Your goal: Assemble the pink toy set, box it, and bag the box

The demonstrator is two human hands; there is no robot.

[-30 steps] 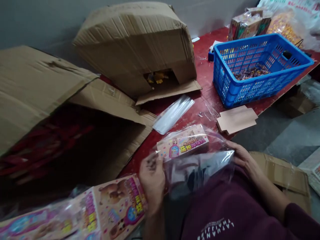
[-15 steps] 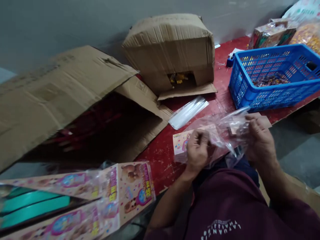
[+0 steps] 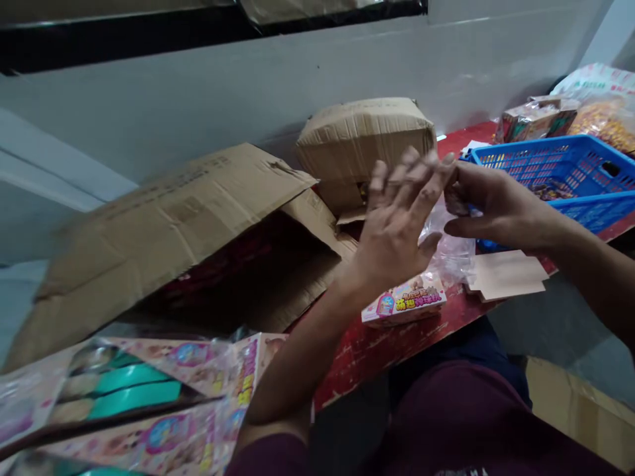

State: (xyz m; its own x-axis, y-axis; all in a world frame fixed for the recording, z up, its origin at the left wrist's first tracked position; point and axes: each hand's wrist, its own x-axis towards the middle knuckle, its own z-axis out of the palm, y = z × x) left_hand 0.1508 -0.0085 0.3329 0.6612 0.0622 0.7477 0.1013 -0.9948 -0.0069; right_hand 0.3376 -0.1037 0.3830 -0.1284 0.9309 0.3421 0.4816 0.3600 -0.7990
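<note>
My left hand (image 3: 399, 228) is raised over the table, its fingers spread and blurred, with nothing visible in it. Beside it, my right hand (image 3: 479, 201) reaches in from the right, its thumb apart from partly curled fingers; its fingertips overlap those of my left hand. Beneath both hands lies crumpled clear plastic (image 3: 454, 254). A small printed box (image 3: 409, 301) rests near the table's front edge, just below my left hand. Flat plain card (image 3: 508, 274) lies to the right of the plastic, at the table edge.
A large open carton (image 3: 178, 218) stands at the left, a smaller one (image 3: 367, 139) behind my hands. The blue crate (image 3: 585, 205) holds small wrapped pieces. Printed packages with teal items (image 3: 139, 393) are at lower left. Bags (image 3: 602, 122) stand at the back right.
My hands have let go of the plastic and risen away from the table. The small printed box and flat card now lie on the table. The view has tilted upward.
</note>
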